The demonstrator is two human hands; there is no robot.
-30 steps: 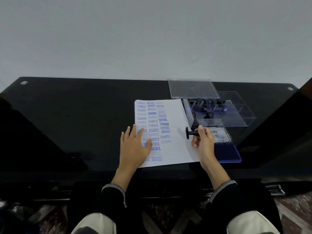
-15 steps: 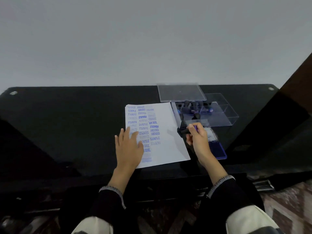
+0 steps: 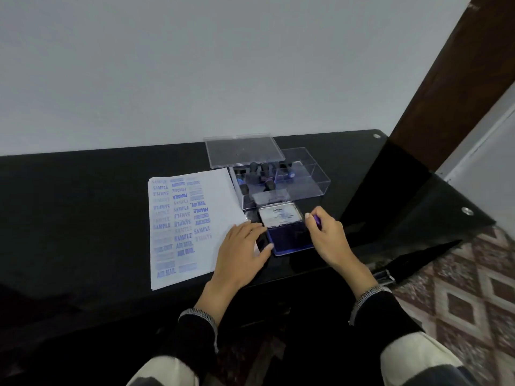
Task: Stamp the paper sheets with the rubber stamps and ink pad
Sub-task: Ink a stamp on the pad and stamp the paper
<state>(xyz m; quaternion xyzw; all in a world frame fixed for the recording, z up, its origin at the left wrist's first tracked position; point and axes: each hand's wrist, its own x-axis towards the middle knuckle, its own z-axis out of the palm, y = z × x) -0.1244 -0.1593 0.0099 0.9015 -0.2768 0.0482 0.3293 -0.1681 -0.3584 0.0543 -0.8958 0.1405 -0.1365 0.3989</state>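
A white paper sheet [image 3: 192,218] covered in blue stamp prints lies on the black table [image 3: 83,204]. To its right sits the open blue ink pad [image 3: 289,239], its lid [image 3: 280,215] folded back. My left hand [image 3: 241,249] rests flat with straight fingers on the sheet's right edge, fingertips touching the pad's left side. My right hand [image 3: 327,236] hovers at the pad's right edge and pinches a rubber stamp [image 3: 317,221], of which only a purple tip shows. A clear box [image 3: 306,188] behind the pad holds several black-handled stamps [image 3: 263,174].
The box's clear lid [image 3: 242,151] lies behind the box near the wall. The table's right corner and edge [image 3: 446,213] are close to my right hand. A brown door frame [image 3: 451,79] stands at the right, with patterned floor [image 3: 459,288] below.
My left hand slid right off the printed area to the sheet's right edge beside the ink pad. My right hand carried the stamp from the sheet's edge to the pad's right side. The camera turned left.
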